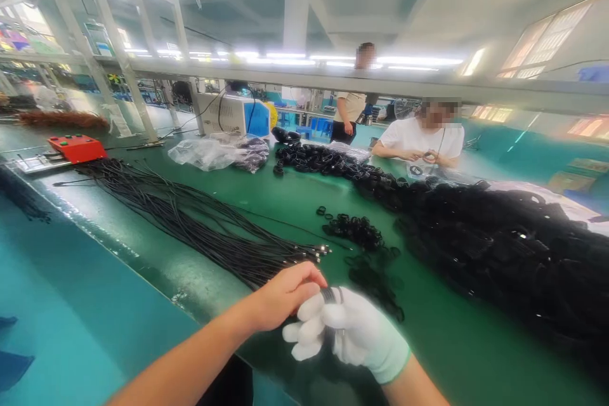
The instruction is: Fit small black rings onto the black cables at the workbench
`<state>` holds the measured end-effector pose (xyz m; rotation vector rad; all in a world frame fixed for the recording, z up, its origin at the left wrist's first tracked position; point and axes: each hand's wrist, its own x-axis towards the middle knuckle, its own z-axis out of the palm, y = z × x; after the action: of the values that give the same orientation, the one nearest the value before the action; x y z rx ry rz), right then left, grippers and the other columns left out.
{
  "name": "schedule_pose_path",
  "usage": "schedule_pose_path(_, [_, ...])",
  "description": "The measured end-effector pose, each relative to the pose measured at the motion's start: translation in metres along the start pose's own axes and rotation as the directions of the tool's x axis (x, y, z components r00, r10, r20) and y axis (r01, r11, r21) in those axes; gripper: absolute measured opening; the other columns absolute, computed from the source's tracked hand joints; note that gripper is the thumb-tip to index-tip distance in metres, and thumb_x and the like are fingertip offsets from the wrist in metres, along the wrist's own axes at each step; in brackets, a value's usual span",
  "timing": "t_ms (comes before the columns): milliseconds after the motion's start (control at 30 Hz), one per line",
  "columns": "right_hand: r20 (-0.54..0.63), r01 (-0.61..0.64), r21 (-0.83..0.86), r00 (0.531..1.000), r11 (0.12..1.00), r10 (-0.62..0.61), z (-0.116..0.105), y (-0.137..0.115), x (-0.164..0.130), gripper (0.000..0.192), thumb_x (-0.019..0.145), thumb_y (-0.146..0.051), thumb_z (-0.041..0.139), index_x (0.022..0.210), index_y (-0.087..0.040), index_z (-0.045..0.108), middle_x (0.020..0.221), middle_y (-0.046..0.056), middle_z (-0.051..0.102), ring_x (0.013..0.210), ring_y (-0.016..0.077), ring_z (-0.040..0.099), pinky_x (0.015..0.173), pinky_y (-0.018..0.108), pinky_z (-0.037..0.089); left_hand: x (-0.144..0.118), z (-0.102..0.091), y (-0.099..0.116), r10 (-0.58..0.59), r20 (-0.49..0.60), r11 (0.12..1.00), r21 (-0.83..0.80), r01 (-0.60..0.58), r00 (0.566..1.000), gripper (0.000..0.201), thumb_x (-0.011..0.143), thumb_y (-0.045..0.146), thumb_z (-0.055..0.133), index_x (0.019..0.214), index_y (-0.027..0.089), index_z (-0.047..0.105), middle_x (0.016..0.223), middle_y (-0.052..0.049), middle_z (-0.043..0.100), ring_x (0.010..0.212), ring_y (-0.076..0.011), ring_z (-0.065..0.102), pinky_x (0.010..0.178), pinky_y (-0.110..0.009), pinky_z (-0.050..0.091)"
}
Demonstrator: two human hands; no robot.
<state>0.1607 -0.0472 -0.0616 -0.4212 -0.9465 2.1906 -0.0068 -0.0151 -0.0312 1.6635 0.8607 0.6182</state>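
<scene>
My right hand, in a white glove, is closed round a coiled black cable, whose dark strands show between the gloved fingers. Bare and curled, my left hand pinches at the upper end of the same coil; its fingertips are partly hidden behind it. Just beyond my left hand lies a long bundle of straight black cables with metal plug ends. Small black rings lie loosely heaped past my hands, with more thin black loops nearer to me.
A large heap of coiled black cables covers the right of the green table. At the left stands a red control box. Clear plastic bags lie near a white-and-blue machine. A co-worker sits opposite; another person stands behind.
</scene>
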Motion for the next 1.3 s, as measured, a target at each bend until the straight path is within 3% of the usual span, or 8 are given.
schedule_pose_path(133, [0.094, -0.037, -0.150, 0.994, 0.988, 0.052, 0.008, -0.010, 0.000, 0.033, 0.074, -0.033, 0.061, 0.089, -0.003, 0.066, 0.073, 0.016, 0.071, 0.089, 0.0307, 0.066, 0.081, 0.045, 0.047, -0.010, 0.010, -0.009, 0.001, -0.015, 0.995, -0.096, -0.002, 1.000, 0.016, 0.079, 0.020, 0.055, 0.095, 0.017, 0.054, 0.077, 0.002, 0.056, 0.066, -0.0096, 0.049, 0.059, -0.021, 0.039])
schedule_pose_path(333, [0.208, -0.037, -0.354, 0.971, 0.935, 0.117, 0.029, -0.027, -0.005, 0.027, 0.078, -0.026, 0.055, 0.086, -0.004, 0.068, 0.070, 0.012, 0.070, 0.076, 0.0216, 0.066, 0.083, 0.039, 0.046, -0.020, 0.027, -0.012, 0.126, -0.267, 0.986, -0.072, -0.150, 0.955, 0.008, 0.075, 0.015, 0.059, 0.081, 0.017, 0.053, 0.080, 0.001, 0.055, 0.066, -0.0094, 0.049, 0.060, -0.020, 0.041])
schedule_pose_path(600, [0.175, -0.023, -0.412, 0.979, 0.911, 0.104, 0.047, -0.030, -0.016, 0.024, 0.077, -0.026, 0.055, 0.079, -0.007, 0.070, 0.067, 0.009, 0.068, 0.067, 0.0182, 0.062, 0.074, 0.033, 0.048, -0.034, 0.051, -0.010, 0.454, -0.423, 0.891, 0.195, -0.410, 0.784, 0.014, 0.085, 0.015, 0.048, 0.086, 0.019, 0.061, 0.081, -0.002, 0.058, 0.074, -0.0132, 0.055, 0.066, -0.025, 0.045])
schedule_pose_path(767, [0.177, -0.007, -0.435, 0.980, 0.900, 0.093, 0.042, -0.025, -0.015, 0.027, 0.076, -0.032, 0.058, 0.078, -0.008, 0.071, 0.070, 0.008, 0.068, 0.068, 0.0183, 0.061, 0.074, 0.032, 0.048, -0.036, 0.048, -0.006, 0.542, -0.388, 0.839, 0.309, -0.449, 0.745, 0.020, 0.086, 0.012, 0.046, 0.092, 0.021, 0.063, 0.083, -0.003, 0.062, 0.077, -0.0136, 0.058, 0.070, -0.024, 0.047])
schedule_pose_path(933, [0.221, -0.090, -0.402, 0.956, 0.911, 0.192, 0.041, -0.029, -0.015, 0.030, 0.072, -0.036, 0.064, 0.075, -0.007, 0.070, 0.059, 0.007, 0.065, 0.062, 0.0182, 0.061, 0.064, 0.029, 0.048, -0.034, 0.033, 0.010, 0.491, -0.144, 0.839, 0.342, -0.423, 0.859, 0.034, 0.086, 0.008, 0.043, 0.114, 0.021, 0.057, 0.092, -0.005, 0.061, 0.081, -0.0123, 0.058, 0.072, -0.022, 0.048])
schedule_pose_path(1067, [0.228, -0.038, -0.412, 0.963, 0.910, 0.144, 0.046, -0.035, -0.015, 0.033, 0.073, -0.039, 0.062, 0.072, -0.008, 0.071, 0.060, 0.007, 0.066, 0.061, 0.0177, 0.061, 0.064, 0.029, 0.048, -0.027, 0.025, 0.017, 0.554, -0.013, 0.768, 0.394, -0.505, 0.832, 0.028, 0.087, 0.009, 0.041, 0.106, 0.016, 0.061, 0.090, -0.007, 0.062, 0.081, -0.0131, 0.057, 0.073, -0.022, 0.047])
schedule_pose_path(1167, [0.147, 0.008, -0.466, 0.987, 0.885, 0.069, 0.051, -0.035, -0.019, 0.033, 0.077, -0.039, 0.059, 0.079, -0.008, 0.071, 0.064, 0.008, 0.067, 0.072, 0.0205, 0.062, 0.078, 0.034, 0.047, -0.020, 0.023, 0.016, 0.602, 0.006, 0.728, 0.408, -0.552, 0.798, 0.024, 0.086, 0.010, 0.042, 0.100, 0.013, 0.062, 0.088, -0.008, 0.062, 0.081, -0.0141, 0.057, 0.075, -0.023, 0.047])
schedule_pose_path(1300, [-0.116, -0.049, -0.586, 0.993, 0.809, -0.024, 0.053, -0.035, -0.032, 0.048, 0.082, -0.053, 0.051, 0.088, -0.009, 0.070, 0.072, 0.011, 0.068, 0.080, 0.0236, 0.061, 0.080, 0.038, 0.047, -0.015, 0.020, 0.014, 0.637, 0.038, 0.702, 0.385, -0.599, 0.770, 0.026, 0.084, 0.008, 0.040, 0.100, 0.013, 0.061, 0.091, -0.009, 0.063, 0.084, -0.0152, 0.058, 0.076, -0.024, 0.048])
